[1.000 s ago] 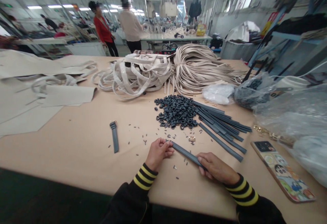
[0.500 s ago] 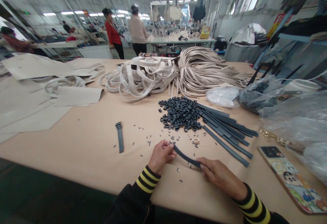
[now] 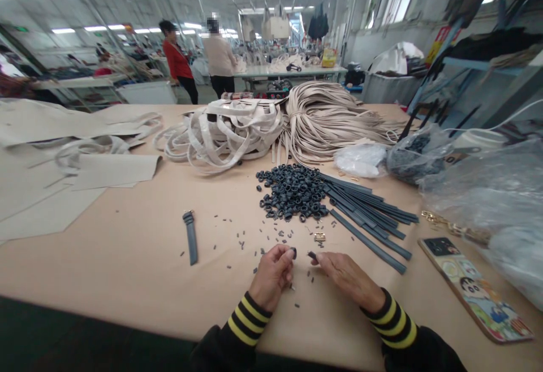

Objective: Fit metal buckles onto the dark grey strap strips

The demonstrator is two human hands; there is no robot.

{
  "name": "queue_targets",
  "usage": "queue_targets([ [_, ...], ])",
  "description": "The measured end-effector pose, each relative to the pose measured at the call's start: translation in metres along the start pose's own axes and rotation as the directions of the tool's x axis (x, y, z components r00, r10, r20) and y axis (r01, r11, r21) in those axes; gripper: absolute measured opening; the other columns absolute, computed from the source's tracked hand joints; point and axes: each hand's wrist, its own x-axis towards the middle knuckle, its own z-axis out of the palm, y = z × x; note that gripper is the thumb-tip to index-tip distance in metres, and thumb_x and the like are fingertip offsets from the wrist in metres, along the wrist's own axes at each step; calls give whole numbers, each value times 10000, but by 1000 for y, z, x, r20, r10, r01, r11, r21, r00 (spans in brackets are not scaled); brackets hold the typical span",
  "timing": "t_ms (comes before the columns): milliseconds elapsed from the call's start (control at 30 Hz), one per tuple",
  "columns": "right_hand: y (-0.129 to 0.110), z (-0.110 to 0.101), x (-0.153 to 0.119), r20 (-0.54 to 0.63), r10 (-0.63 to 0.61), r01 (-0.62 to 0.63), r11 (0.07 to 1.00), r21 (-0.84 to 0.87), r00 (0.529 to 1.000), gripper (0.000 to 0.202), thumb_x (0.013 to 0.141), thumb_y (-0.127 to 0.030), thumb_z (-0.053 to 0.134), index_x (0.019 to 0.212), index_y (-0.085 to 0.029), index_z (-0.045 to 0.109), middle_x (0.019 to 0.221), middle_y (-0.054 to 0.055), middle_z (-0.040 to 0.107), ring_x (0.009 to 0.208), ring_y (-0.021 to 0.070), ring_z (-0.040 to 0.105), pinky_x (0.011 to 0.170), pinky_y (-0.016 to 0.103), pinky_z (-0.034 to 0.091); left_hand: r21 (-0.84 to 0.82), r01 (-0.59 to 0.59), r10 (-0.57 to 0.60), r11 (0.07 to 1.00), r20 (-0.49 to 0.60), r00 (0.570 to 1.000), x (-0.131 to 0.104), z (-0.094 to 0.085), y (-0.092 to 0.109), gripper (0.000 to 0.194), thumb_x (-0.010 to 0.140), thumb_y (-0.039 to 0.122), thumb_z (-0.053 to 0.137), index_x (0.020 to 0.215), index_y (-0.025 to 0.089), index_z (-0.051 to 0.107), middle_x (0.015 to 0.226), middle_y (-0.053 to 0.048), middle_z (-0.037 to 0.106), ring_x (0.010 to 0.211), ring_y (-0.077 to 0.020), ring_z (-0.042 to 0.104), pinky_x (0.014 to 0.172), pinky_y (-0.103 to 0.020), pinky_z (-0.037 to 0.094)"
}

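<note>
My left hand (image 3: pixel 274 276) and my right hand (image 3: pixel 345 279) rest close together on the beige table (image 3: pixel 127 270), near its front edge. Each pinches one end of a dark grey strap (image 3: pixel 311 255); only its two tips show between my fingertips, and the rest is hidden under my hands. Just beyond my fingers lie a small gold buckle (image 3: pixel 319 237) and scattered tiny dark bits. Farther out sit a pile of dark loops (image 3: pixel 292 191) and a fan of dark grey straps (image 3: pixel 369 216).
A dark strap with a buckle (image 3: pixel 190 237) lies to the left. A phone (image 3: pixel 475 287) and plastic bags (image 3: pixel 487 191) are on the right. Beige strap bundles (image 3: pixel 237 129) and beige sheets (image 3: pixel 85 168) fill the far and left table. Two people (image 3: pixel 218 58) stand beyond.
My hands have come together and the strap, held stretched out a second ago, has bent double so that its ends almost meet. The view shifted slightly.
</note>
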Motion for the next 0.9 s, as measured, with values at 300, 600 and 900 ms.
queue_targets([
  [300, -6, 3, 1, 190, 64, -157, 832, 531, 980, 272, 849, -398, 365, 746, -155, 427, 553, -40, 472, 394, 50, 371, 394, 177, 276, 5, -6, 5, 1000, 72, 997, -5, 7, -1, 311, 657, 342, 658, 809, 148, 467, 588, 35, 530, 420, -38, 472, 400, -145, 408],
  [600, -4, 11, 0, 224, 69, -194, 773, 605, 972, 301, 836, -433, 388, 751, -147, 438, 527, -40, 496, 357, 39, 375, 358, 153, 252, -10, 30, -28, 1000, 115, 993, -3, 4, -4, 278, 704, 363, 611, 745, 120, 482, 564, 1, 553, 483, -43, 510, 452, -112, 407],
  [900, -4, 9, 1, 32, 61, -67, 965, 254, 998, 282, 853, -290, 346, 610, -161, 406, 545, -12, 468, 532, 96, 440, 545, 220, 328, 288, -156, 138, 945, 80, 987, 0, 3, -7, 226, 678, 318, 630, 746, 130, 525, 665, -9, 574, 601, -85, 520, 571, -179, 415],
])
